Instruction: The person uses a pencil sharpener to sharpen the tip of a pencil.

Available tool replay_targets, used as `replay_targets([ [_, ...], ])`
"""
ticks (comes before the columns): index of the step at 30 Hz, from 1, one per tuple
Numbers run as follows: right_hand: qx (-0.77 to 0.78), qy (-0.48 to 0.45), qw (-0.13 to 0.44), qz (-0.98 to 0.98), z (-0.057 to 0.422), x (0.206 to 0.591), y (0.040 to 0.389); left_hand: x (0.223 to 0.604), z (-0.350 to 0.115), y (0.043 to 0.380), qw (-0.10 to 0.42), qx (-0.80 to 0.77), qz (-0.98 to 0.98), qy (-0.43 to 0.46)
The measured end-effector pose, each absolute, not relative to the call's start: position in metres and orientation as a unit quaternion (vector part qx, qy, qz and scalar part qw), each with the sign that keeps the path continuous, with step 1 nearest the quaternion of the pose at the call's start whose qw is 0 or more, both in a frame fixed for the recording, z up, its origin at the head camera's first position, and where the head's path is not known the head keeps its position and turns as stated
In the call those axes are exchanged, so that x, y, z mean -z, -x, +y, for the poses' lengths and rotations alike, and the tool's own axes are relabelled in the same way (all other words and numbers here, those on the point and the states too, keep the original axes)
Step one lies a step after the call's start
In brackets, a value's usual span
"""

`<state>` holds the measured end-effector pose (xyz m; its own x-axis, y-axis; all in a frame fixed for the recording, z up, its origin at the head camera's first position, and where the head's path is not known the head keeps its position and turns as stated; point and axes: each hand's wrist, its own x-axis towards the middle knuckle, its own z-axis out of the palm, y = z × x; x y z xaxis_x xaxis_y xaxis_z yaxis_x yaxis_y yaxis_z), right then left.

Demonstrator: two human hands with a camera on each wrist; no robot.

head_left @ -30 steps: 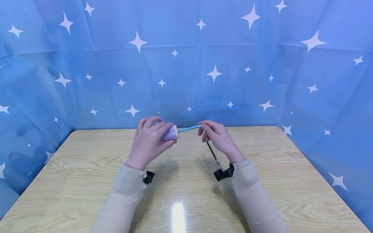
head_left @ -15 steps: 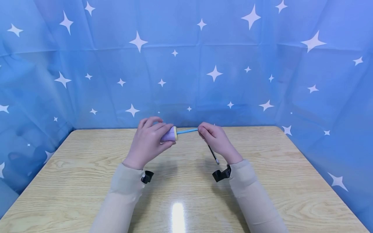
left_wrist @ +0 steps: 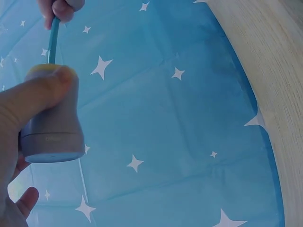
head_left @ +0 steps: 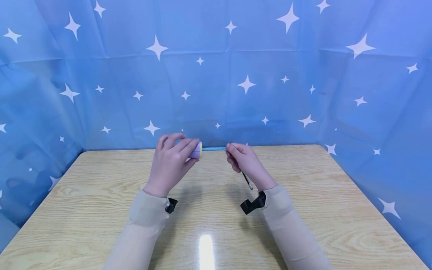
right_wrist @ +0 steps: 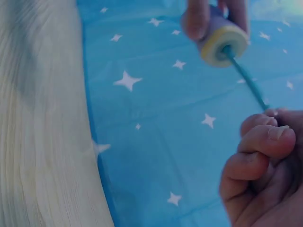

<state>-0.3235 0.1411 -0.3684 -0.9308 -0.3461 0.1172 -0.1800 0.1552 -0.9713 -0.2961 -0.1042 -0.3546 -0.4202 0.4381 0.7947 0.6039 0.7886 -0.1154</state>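
Observation:
In the head view my left hand (head_left: 172,161) grips a purple pencil sharpener (head_left: 194,151) with a yellow rim, held sideways above the far part of the table. Its thumb presses near the rim in the left wrist view, where the sharpener's (left_wrist: 54,123) flared base shows. My right hand (head_left: 246,161) pinches the end of a blue pencil (head_left: 214,149), its other fingers curled in. The pencil's other end sits in the hole of the yellow face, as the right wrist view shows; its point is hidden inside.
A slim dark stick with a silvery end (head_left: 248,182), pencil-like, shows below my right hand, partly covered by it. The wooden table (head_left: 101,225) ends at a blue star-patterned cloth (head_left: 202,90) behind. Black wrist cameras (head_left: 253,204) sit at both cuffs.
My right hand has moved slightly left and turned, its fingers closing further round the pencil's end. The pencil has levelled, and slightly less of it shows between hands. My left hand keeps its grip.

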Motion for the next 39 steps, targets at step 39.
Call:
replay_targets([
  [39, 0.503, 0.286, -0.062, 0.814, 0.1454, 0.3671, 0.3244, 0.3534, -0.1015, 0.2942, 0.438, 0.133, -0.835, 0.305],
])
